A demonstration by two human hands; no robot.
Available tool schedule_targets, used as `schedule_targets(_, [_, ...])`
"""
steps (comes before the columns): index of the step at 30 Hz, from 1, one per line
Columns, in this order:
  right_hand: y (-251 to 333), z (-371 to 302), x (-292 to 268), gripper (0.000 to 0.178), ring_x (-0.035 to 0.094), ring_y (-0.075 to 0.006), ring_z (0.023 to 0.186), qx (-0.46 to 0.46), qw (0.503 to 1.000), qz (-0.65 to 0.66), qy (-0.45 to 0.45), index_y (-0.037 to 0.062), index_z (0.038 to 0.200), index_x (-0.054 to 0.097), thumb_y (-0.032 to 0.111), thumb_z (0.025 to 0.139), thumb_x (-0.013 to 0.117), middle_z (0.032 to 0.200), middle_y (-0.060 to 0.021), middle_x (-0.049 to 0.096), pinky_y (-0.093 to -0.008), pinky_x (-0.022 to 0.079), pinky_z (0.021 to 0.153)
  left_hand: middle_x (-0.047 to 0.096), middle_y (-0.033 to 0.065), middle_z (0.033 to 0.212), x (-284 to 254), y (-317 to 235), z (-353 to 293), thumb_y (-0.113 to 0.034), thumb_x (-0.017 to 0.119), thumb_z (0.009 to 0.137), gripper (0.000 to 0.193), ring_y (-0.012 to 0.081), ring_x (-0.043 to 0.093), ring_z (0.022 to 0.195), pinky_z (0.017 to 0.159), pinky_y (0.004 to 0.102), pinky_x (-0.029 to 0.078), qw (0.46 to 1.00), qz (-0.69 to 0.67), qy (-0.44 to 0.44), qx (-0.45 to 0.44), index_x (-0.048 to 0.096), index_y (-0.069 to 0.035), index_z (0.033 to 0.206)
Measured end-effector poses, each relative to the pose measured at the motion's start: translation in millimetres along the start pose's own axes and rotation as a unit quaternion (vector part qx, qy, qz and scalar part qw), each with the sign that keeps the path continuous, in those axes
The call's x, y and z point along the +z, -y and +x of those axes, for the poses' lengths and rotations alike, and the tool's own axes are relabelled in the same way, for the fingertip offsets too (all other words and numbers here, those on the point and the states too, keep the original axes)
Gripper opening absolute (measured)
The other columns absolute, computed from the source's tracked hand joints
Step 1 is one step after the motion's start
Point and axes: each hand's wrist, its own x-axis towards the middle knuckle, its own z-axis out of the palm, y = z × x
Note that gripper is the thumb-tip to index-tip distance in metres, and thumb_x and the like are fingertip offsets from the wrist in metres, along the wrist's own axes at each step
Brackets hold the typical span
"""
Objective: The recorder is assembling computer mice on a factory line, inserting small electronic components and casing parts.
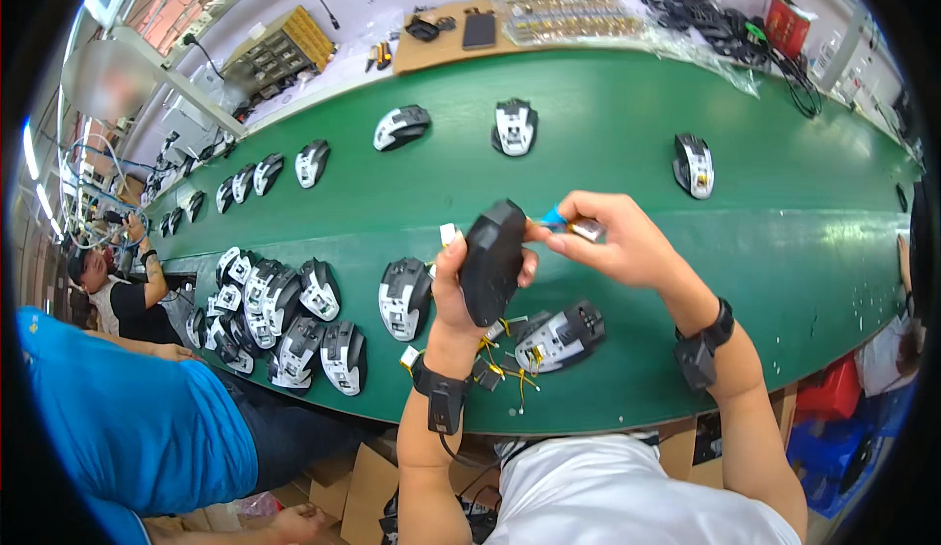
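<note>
If you take the dark mouse point(493, 263) in your grip as the centre of the clock, the green desk point(608, 133) spreads all around it, curving at the rim of your view. A co-worker point(137, 427) in blue is at eight, beside the near edge. A spaced line of mice point(312, 164) runs across the far half, from ten through twelve to two. Between eight and nine lies a heap of mice point(263, 300), piled against one another, with white tops and openings showing.

By the look of it, you are partway through one piece, with plenty left — the heap seems to be unfinished units, though you cannot tell from here whether the line is done or waiting. One near mouse point(404, 298) rests apart from the heap, past eight, and another mouse point(567, 339) lies between four and five.

Your right hand point(627, 236) is just past two, its thumb and index finger drawn narrow in a pinch. Your left hand point(454, 295) wraps the dark mouse at about seven, thumb on one flank and fingers curled round the other; its black face is toward you.

At six sits a bundle of small pouches point(487, 372) with yellow leads, touching the lower mouse or just beside it. Your right fingers hold a silvery pouch point(586, 228) and a small blue piece point(554, 217) — whether these are joined, or touch the mouse, is too small to tell.
</note>
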Motion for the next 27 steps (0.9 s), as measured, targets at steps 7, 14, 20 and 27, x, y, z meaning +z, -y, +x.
schedule_targets(7, [-3,4,0,0.022,0.049,-0.0081,0.063,0.008,1.000,0.029,-0.001,-0.0016,0.086,0.065,0.020,0.086,0.070,0.068,-0.0010,0.059,-0.0267,0.043,0.059,0.058,0.0160,0.104,-6,0,-6,-0.062,0.039,0.088,0.079,0.0203,0.054,0.079,0.066,0.0304,0.044,0.999,0.012,-0.020,-0.039,0.049,0.007,0.125])
schedule_targets(14, [-5,7,-4,0.019,0.052,-0.0077,0.064,0.024,1.000,0.013,-0.001,-0.0016,0.085,0.067,0.018,0.085,0.069,0.068,-0.0012,0.062,-0.0262,0.043,0.060,0.055,0.0153,0.106,-6,-4,-3,-0.064,0.040,0.087,0.081,0.0193,0.051,0.079,0.066,0.0285,0.040,0.999,-0.026,0.012,-0.029,0.049,0.006,0.125])
schedule_targets(20, [-1,5,0,0.020,0.052,-0.0078,0.063,0.002,0.995,0.101,0.026,-0.0012,0.083,0.065,0.018,0.085,0.068,0.067,-0.0026,0.062,-0.0267,0.044,0.061,0.058,0.0182,0.110,-5,-3,-8,-0.060,0.053,0.082,0.081,0.0188,0.057,0.082,0.067,0.0283,0.047,0.998,0.027,0.024,-0.043,0.050,0.010,0.123])
schedule_targets(27, [5,2,-7,0.019,0.048,-0.0070,0.061,0.015,1.000,0.003,0.008,0.0001,0.080,0.063,0.018,0.084,0.068,0.066,-0.0006,0.057,-0.0245,0.042,0.059,0.059,0.0190,0.111,1,-1,-2,-0.055,0.046,0.088,0.073,0.0192,0.058,0.086,0.073,0.0290,0.048,0.998,0.018,0.038,-0.038,0.049,0.007,0.126])
